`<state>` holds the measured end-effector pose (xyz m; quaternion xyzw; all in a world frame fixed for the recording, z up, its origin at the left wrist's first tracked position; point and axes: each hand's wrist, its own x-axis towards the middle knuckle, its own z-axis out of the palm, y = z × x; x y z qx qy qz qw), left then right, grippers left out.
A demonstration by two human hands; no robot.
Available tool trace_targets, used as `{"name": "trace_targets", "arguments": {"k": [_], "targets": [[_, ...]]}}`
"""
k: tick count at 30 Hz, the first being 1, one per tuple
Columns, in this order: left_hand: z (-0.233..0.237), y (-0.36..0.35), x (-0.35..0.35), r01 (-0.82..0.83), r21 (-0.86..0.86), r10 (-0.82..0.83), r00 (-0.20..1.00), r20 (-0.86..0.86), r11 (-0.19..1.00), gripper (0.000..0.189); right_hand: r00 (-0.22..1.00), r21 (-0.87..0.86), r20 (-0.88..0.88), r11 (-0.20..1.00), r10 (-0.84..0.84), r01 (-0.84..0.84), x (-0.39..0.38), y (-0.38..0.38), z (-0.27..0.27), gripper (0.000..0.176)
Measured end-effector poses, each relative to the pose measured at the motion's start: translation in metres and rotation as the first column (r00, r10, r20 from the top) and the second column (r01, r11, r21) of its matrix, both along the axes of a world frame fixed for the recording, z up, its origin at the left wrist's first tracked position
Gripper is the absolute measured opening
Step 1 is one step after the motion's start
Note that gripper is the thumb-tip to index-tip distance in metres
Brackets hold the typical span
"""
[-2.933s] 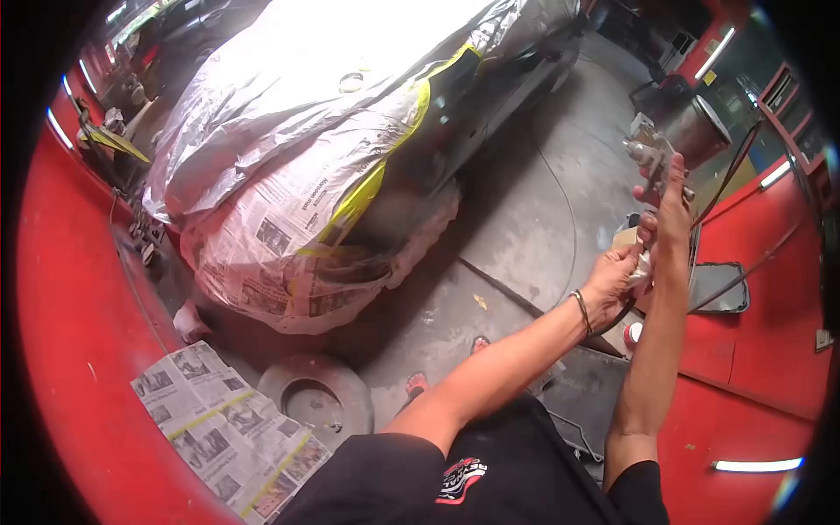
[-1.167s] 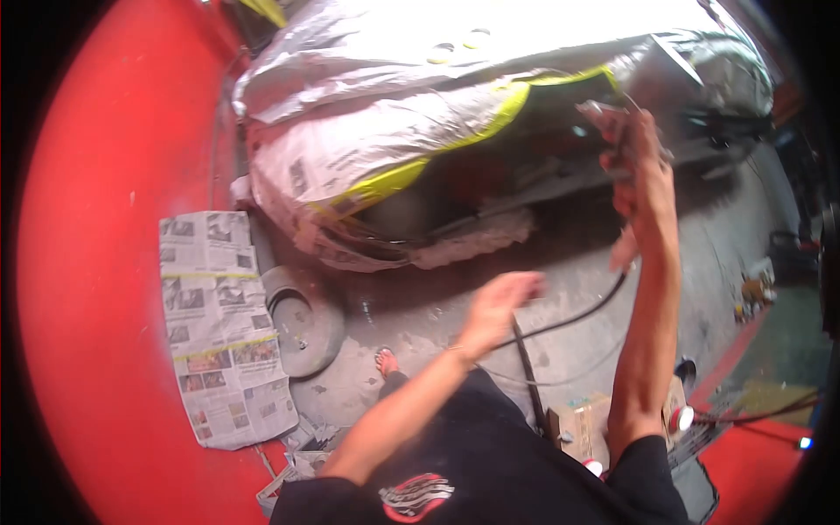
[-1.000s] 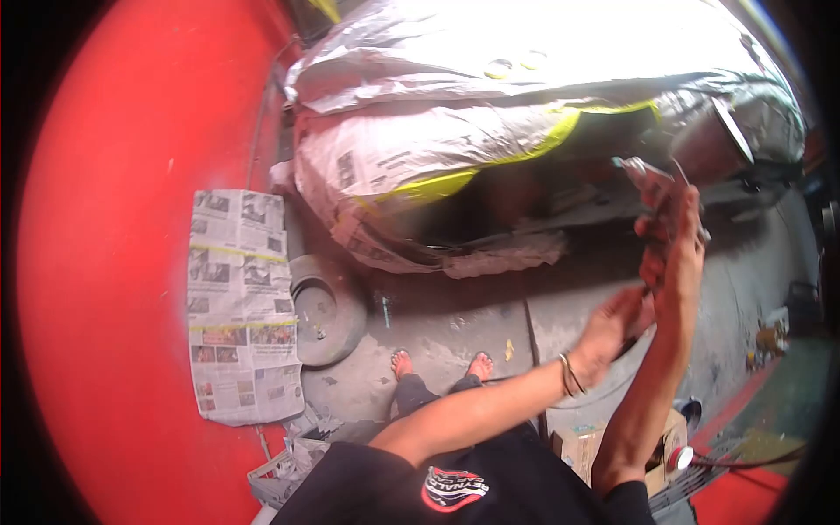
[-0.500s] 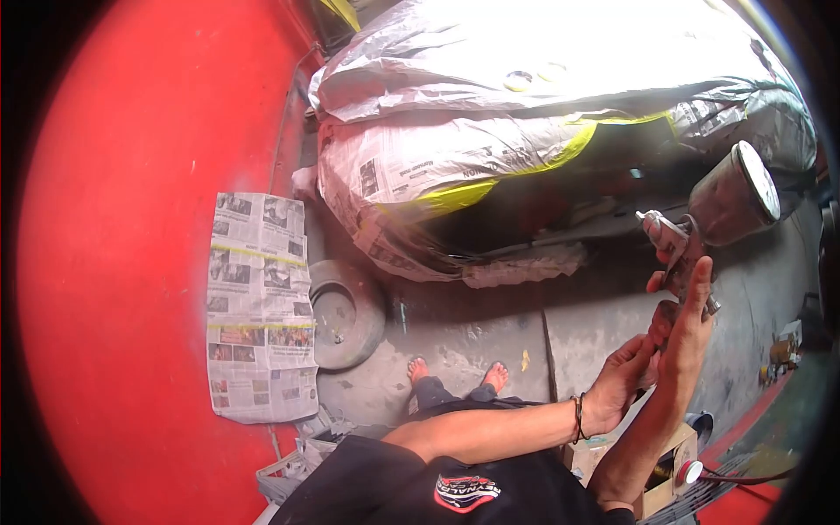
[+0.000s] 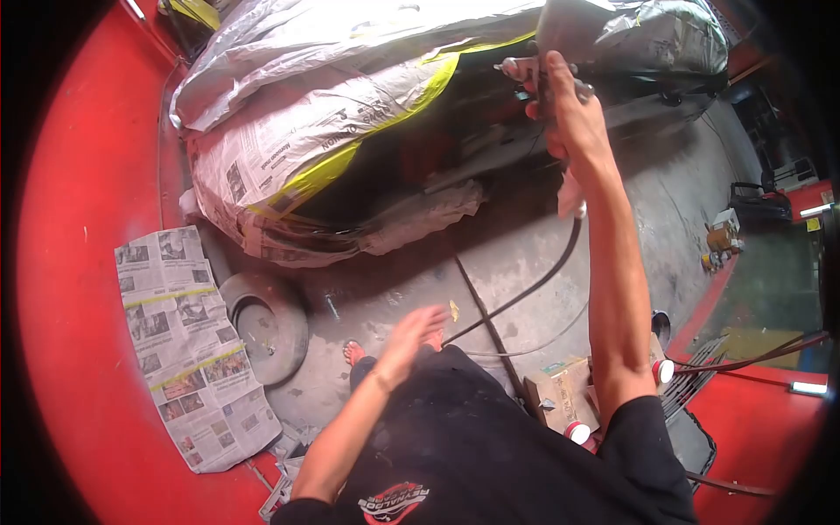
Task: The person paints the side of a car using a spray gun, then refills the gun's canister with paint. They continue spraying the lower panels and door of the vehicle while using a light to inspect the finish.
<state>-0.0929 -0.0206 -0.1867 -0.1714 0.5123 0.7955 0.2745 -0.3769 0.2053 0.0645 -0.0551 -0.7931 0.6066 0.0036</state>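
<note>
My right hand (image 5: 573,114) is wrapped round the handle of a spray gun (image 5: 525,70), raised in front of the car. The gun's cup (image 5: 564,28) reaches the top of the view, and its nozzle points left. A dark hose (image 5: 551,276) hangs from below the grip and curves down to the floor. Low in front of my body, my left hand (image 5: 411,341) is blurred, its fingers stretched out and holding nothing. Newspaper (image 5: 289,144), grey-white sheeting (image 5: 297,70) and yellow tape (image 5: 315,179) cover the car around a dark panel (image 5: 411,149).
At left, a tyre (image 5: 262,328) lies on the floor beside taped newspaper sheets (image 5: 188,350) against the red wall (image 5: 79,219). Cardboard boxes (image 5: 560,394) and a red-and-white roll (image 5: 577,432) are near my right side. The hose crosses the floor by my feet.
My left hand has come away from the gun and swung down to the left. The right hand has raised the spray gun toward the car. The view has turned right.
</note>
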Motion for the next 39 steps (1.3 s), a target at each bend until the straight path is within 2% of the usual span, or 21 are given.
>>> {"name": "trace_targets", "arguments": {"k": [1,2,3,4,5,7,9,10,12,14,17,18,21,23,27,28,33,35,37,38,39], "targets": [[-0.033,-0.035,0.031,-0.047,-0.144,0.053,0.998,0.043,0.988,0.050,1.000,0.019,0.013,1.000,-0.002,0.002,-0.011,0.000,-0.002,0.074],[-0.102,-0.073,0.078,-0.126,-0.273,0.117,0.992,-0.052,0.954,0.049,1.000,0.038,0.024,0.999,-0.002,0.001,-0.022,0.000,-0.004,0.076],[-0.171,-0.123,0.133,-0.076,-0.552,0.077,0.997,-0.022,0.830,0.045,0.999,0.040,0.032,0.999,-0.008,0.006,-0.034,0.001,-0.008,0.077],[-0.125,-0.147,0.161,0.071,-0.773,0.017,0.994,0.104,0.631,0.040,0.999,0.041,0.039,0.999,-0.012,0.010,-0.047,0.004,-0.013,0.079],[-0.149,-0.177,0.220,0.118,-0.899,0.004,0.991,0.133,0.422,0.040,0.999,0.041,0.045,0.999,-0.015,0.013,-0.060,0.007,-0.019,0.080],[-0.160,-0.215,0.323,0.517,-0.833,0.019,0.847,0.531,0.197,0.056,0.997,0.077,0.041,0.995,-0.063,0.060,-0.084,0.017,-0.027,0.084],[-0.153,-0.224,0.412,0.673,-0.715,0.034,0.723,0.690,0.190,0.058,0.991,0.127,0.026,0.984,-0.129,0.125,-0.101,0.026,-0.028,0.085],[-0.159,-0.227,0.449,0.816,-0.559,-0.081,0.573,0.816,0.147,0.061,0.986,0.141,0.023,0.977,-0.163,0.158,-0.111,0.032,-0.031,0.082],[-0.125,-0.205,0.480,0.851,-0.476,-0.186,0.516,0.836,0.222,0.063,0.978,0.292,-0.082,0.933,-0.194,0.210,-0.117,0.037,-0.031,0.081],[-0.125,-0.165,0.503,0.868,-0.441,-0.146,0.478,0.866,0.227,0.061,0.963,0.366,-0.204,0.899,-0.174,0.240,-0.126,0.047,-0.040,0.078],[-0.122,-0.136,0.495,0.787,-0.513,-0.088,0.571,0.816,0.341,0.060,0.986,0.170,-0.022,0.972,-0.163,0.165,-0.100,0.030,-0.016,0.072],[-0.124,-0.129,0.486,0.749,-0.544,-0.071,0.610,0.789,0.380,0.059,0.993,0.123,0.033,0.987,-0.110,0.105,-0.095,0.028,-0.013,0.073],[-0.134,-0.122,0.447,0.618,-0.637,-0.019,0.724,0.689,0.461,0.058,0.995,0.061,0.001,0.993,0.097,-0.097,-0.082,0.020,-0.006,0.071],[-0.140,-0.123,0.419,0.523,-0.688,0.022,0.788,0.615,0.503,0.057,0.990,0.039,0.094,0.994,0.102,-0.106,-0.086,0.023,-0.007,0.070],[-0.142,-0.129,0.380,0.389,-0.735,0.086,0.852,0.516,0.556,0.055,1.000,0.093,-0.001,0.996,0.002,-0.002,-0.110,0.037,-0.016,0.068],[-0.142,-0.130,0.374,0.366,-0.741,0.098,0.861,0.499,0.562,0.055,0.999,0.096,0.041,0.995,-0.025,0.021,-0.123,0.051,-0.018,0.071],[-0.128,-0.128,0.380,0.405,-0.739,0.078,0.849,0.522,0.538,0.053,0.955,0.100,-0.066,0.951,-0.288,0.294,-0.169,0.103,-0.026,0.075],[-0.120,-0.126,0.392,0.463,-0.722,0.050,0.825,0.564,0.514,0.052,0.926,0.281,-0.106,0.882,-0.364,0.379,-0.175,0.116,-0.025,0.085],[-0.111,-0.126,0.405,0.519,-0.700,0.020,0.796,0.604,0.492,0.051,0.873,0.467,-0.309,0.739,-0.377,0.485,-0.201,0.141,-0.048,0.092],[-0.106,-0.126,0.411,0.540,-0.687,0.009,0.783,0.622,0.487,0.051,0.852,0.505,-0.300,0.686,-0.429,0.524,-0.194,0.134,-0.048,0.092],[-0.102,-0.128,0.417,0.559,-0.675,0.001,0.770,0.638,0.482,0.050,0.867,0.493,-0.301,0.714,-0.396,0.497,-0.191,0.130,-0.053,0.092]]}}
